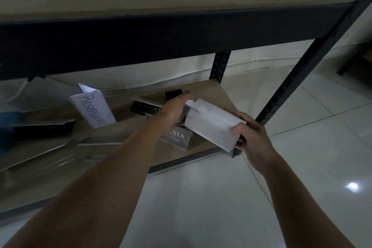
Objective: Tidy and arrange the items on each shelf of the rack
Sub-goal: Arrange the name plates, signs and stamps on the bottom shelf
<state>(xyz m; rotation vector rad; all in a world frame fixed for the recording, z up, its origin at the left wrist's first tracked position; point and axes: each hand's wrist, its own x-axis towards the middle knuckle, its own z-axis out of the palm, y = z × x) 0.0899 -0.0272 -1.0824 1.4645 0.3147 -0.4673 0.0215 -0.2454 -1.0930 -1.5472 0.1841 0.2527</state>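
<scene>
Both hands — left hand (174,111), right hand (250,135) — clamp the white paper stack (211,126) over the bottom shelf (203,94) — loosen either end and, I reckon, sheets fan onto the signs (174,137).

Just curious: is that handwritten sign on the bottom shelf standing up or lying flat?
Standing, though leaning. The handwritten sign rises from the bottom shelf, tilted sideways.

A clear standing sign holder (93,110) on the lower shelf (209,94) bears a handwritten white sheet reading roughly "Resepsionis". A grey card (177,138) lying flat shows "ASIA" with a smaller, unreadable line beneath. A dark nameplate (145,109) behind carries pale letters, partly hidden and blurred.
</scene>
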